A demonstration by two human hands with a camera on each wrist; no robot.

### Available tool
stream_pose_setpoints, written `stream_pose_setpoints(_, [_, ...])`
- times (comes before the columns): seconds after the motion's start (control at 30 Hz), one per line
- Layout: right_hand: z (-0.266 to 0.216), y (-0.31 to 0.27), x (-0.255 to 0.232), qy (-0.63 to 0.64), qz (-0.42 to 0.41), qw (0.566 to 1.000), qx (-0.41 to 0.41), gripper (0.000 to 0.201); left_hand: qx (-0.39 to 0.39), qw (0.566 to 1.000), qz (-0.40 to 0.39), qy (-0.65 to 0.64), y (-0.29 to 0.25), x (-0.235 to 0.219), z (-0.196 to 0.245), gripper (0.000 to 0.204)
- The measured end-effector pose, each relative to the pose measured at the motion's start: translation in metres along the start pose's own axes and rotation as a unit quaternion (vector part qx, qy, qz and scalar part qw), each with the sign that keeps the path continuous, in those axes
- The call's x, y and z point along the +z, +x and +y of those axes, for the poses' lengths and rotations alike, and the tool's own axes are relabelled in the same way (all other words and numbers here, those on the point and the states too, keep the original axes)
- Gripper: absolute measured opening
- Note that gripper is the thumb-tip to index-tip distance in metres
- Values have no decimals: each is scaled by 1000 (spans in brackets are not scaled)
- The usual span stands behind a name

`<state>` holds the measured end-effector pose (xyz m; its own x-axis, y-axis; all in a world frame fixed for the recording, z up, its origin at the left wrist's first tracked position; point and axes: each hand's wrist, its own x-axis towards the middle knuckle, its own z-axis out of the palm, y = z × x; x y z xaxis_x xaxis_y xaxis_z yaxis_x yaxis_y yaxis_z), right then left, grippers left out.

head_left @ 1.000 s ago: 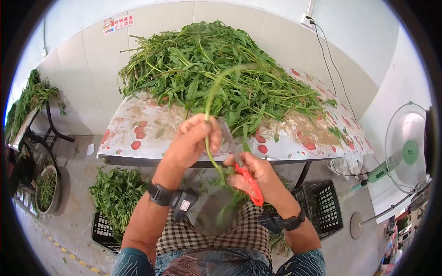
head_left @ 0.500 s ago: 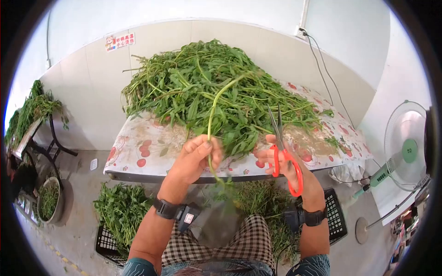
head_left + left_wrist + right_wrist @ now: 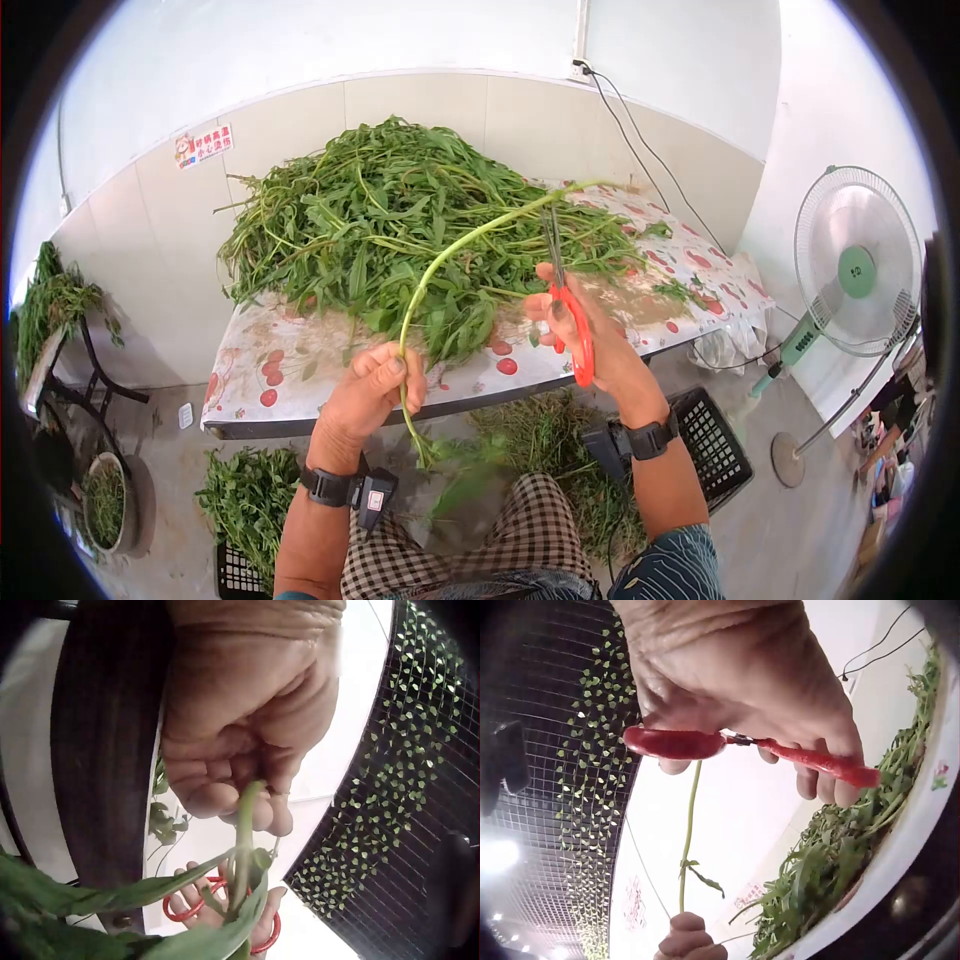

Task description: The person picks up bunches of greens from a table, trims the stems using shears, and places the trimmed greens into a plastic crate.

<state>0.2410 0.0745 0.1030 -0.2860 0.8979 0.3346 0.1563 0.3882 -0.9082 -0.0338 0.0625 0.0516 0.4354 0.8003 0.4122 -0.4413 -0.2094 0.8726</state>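
Between the thumb and fingers of my left hand (image 3: 372, 392) is a long green stem (image 3: 432, 270). It arches up and right in the head view, while its leafy end hangs below the hand, blurred there but close up as leaves (image 3: 217, 930) in the left wrist view. My right hand (image 3: 612, 350) holds scissors (image 3: 572, 325) by their red handles, thumb and fingers through the loops. The blades point upward, and their tips overlap the upper part of the stem. In the right wrist view both red handles (image 3: 679, 744) show under the palm.
A big heap of leafy stems (image 3: 390, 220) covers much of the table (image 3: 240, 370). Below are a crate of greens (image 3: 250, 500), loose trimmings (image 3: 550, 440) and a black crate (image 3: 715, 455). A fan (image 3: 858, 265) stands at right, a tub (image 3: 108, 505) at left.
The scissors have moved from beside the lower stem out to the right, then up to its upper part. My left hand keeps its pinch on the stem, and the head view has shifted.
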Motion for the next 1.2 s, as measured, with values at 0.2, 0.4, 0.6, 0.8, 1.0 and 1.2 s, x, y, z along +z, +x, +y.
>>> stream_pose_setpoints(0.2, [4, 9, -7, 90, 40, 995, 3, 67, -21, 999, -6, 25, 0, 3, 2, 33])
stream_pose_setpoints(0.4, [8, 14, -14, 164, 114, 980, -17, 62, -27, 999, -7, 40, 0, 3, 1, 34])
stream_pose_setpoints(0.6, [0, 16, -23, 138, 132, 981, -31, 66, -34, 996, -13, 78, 2, 5, 2, 36])
stream_pose_setpoints(0.8, [10, 14, -28, 134, 129, 982, 8, 64, -44, 996, -19, 73, 1, 4, 2, 35])
stream_pose_setpoints(1.0, [16, 6, -21, 165, 107, 981, 3, 67, -10, 999, 26, 26, 3, 3, -3, 33])
stream_pose_setpoints(1.2, [31, -9, -19, 122, 33, 991, 42, 75, 1, 998, 54, 13, 4, 7, -2, 32])
